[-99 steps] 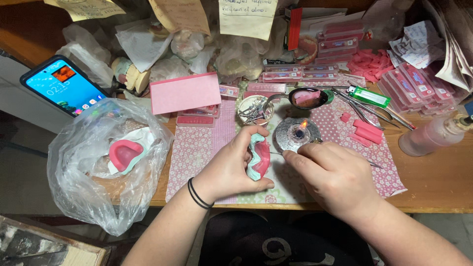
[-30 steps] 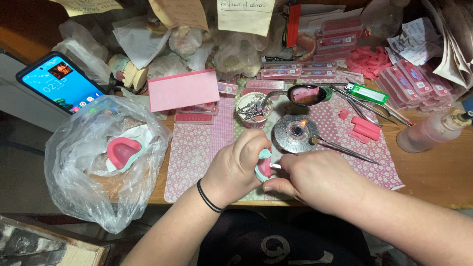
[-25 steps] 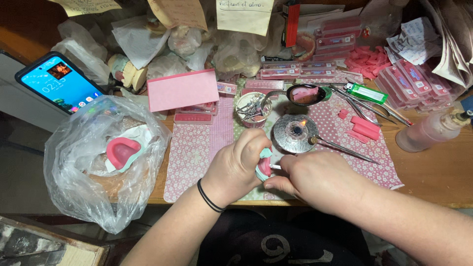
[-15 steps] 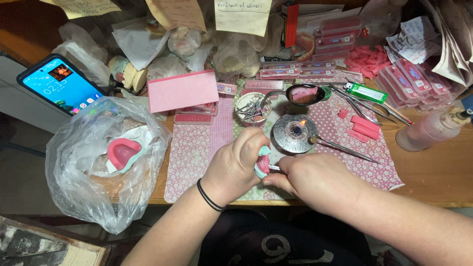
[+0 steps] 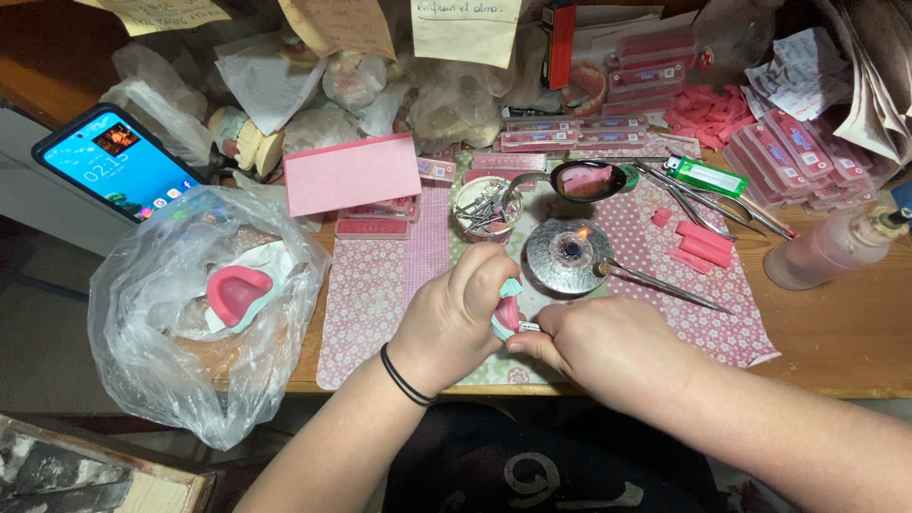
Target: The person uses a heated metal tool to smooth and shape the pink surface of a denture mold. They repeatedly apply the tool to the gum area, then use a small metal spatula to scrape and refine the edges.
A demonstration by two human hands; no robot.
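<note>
Wax piece worked at the counter's front edge.
My left hand [image 5: 454, 318] fingers grip the pink wax piece [image 5: 507, 312]; my right hand [image 5: 597, 344] pinches a metal tool [image 5: 528, 326] against it. It looks light, soft, fragile: hold its base.

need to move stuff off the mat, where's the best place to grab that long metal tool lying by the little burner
Take the long metal tool at the bare middle of its shaft, coming from above and the right. It lies flat on the patterned mat, its thicker end against the small burner, which shows a flame, so keep away from that end. The thin pointed tip lies to the right.
</note>
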